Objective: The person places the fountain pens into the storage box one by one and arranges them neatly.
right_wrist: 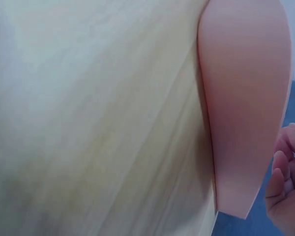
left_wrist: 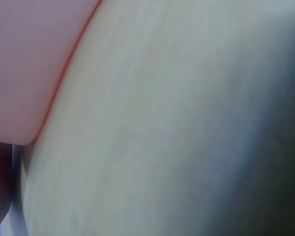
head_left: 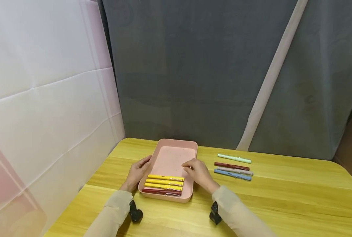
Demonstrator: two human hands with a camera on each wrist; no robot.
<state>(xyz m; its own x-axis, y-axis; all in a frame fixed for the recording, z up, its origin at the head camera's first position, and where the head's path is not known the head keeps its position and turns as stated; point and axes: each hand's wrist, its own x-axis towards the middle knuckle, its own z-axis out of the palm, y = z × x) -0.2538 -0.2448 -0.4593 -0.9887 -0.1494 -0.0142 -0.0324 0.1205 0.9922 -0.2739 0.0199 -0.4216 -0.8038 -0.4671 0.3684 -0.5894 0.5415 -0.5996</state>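
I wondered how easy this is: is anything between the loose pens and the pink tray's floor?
Yes: the right wall of the tray and, over it, the right grip, both left of the pens.

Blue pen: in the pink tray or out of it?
Out: in the head view the blue pen lies on the table, right of the pink tray.

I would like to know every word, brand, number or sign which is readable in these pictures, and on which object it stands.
No text can be read.
Pens in the pink tray: too small to read.
Loose pens on the table: also too small.
Pink tray: no lettering visible.
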